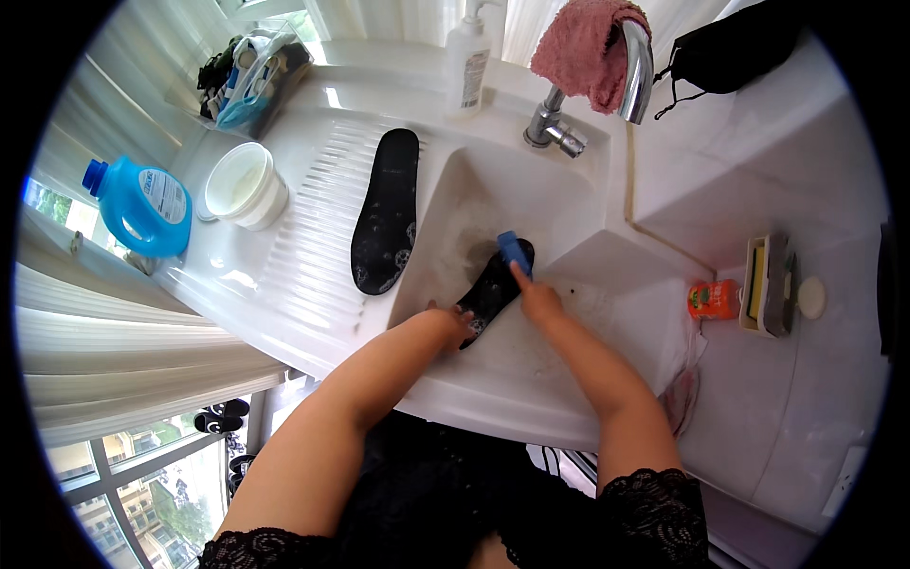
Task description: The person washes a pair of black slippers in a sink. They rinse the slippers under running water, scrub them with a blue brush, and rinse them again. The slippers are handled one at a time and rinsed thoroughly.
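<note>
A black shoe insole (491, 292) lies tilted inside the white sink basin (559, 360), with some foam near its lower end. My left hand (451, 325) grips that lower end from the left side. In my right hand (540, 302) is a blue scrubbing brush (513, 248), pressed against the insole's upper end with the index finger stretched along it. The brush's underside is hidden. Left of the basin, a second black insole (387, 213) with suds on it rests on the ridged washboard (318, 204).
Left of the washboard stand a white tub (248, 194) and a blue detergent jug (147, 209). A clear bin (254, 81) and a pump bottle (466, 71) are at the back. A pink cloth (590, 52) hangs over the chrome faucet (637, 76). On the right wall sits a sponge holder (770, 284).
</note>
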Motion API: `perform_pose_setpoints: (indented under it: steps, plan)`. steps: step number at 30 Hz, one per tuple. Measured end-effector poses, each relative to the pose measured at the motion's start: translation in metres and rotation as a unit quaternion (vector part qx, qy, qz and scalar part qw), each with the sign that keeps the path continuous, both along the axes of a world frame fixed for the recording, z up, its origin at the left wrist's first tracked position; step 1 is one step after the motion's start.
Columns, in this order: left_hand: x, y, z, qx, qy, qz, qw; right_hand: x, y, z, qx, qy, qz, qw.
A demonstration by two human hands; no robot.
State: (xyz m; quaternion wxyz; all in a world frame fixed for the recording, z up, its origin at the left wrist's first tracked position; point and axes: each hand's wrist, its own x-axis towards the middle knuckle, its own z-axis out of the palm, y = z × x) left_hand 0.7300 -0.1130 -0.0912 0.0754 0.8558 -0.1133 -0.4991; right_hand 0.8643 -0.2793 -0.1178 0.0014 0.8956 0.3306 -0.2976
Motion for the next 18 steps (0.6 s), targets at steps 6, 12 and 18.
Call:
perform_pose_setpoints:
  steps: [6,12,18]
  plan:
    - [-0.002,-0.002,0.015,-0.009,-0.046,-0.004,0.999,-0.049,-0.025,0.015,0.007,0.004,0.176,0.984]
    - [0.002,0.011,-0.003,0.089,-0.128,0.228,0.961,-0.017,-0.029,0.018,0.009,0.004,0.067,0.998]
    - [0.005,0.013,-0.02,0.076,-0.023,0.242,0.967,-0.048,-0.033,0.043,-0.013,0.065,0.239,0.969]
